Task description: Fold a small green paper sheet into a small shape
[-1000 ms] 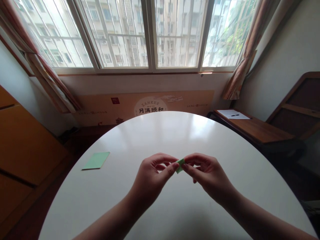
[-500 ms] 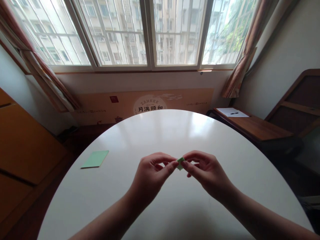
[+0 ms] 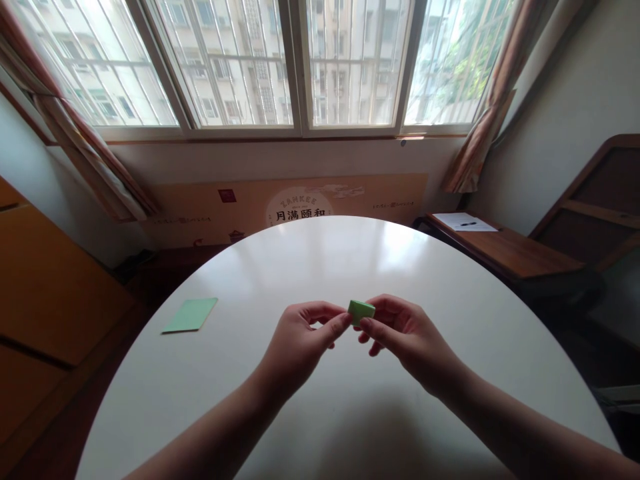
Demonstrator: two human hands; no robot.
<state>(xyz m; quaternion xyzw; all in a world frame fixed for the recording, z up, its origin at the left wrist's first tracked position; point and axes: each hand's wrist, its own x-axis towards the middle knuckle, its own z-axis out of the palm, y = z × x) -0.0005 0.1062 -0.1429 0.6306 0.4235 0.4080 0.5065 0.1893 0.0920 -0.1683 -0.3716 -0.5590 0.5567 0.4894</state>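
A small folded green paper piece (image 3: 361,311) is pinched between both hands above the round white table (image 3: 320,267). My left hand (image 3: 300,343) grips its left end with thumb and fingers closed. On the other end, my right hand (image 3: 400,337) pinches it the same way. The hands are almost touching near the middle of the table. A flat green paper sheet (image 3: 191,315) lies on the table to the left, well apart from both hands.
A dark wooden side table (image 3: 510,253) with a white sheet and pen (image 3: 465,223) stands at the right. Wooden furniture (image 3: 45,293) is at the left. A printed cardboard panel (image 3: 300,207) leans under the window behind the table.
The green piece has turned so a flat face now shows on top. Both hands have kept their pinch and shifted slightly up in the picture.
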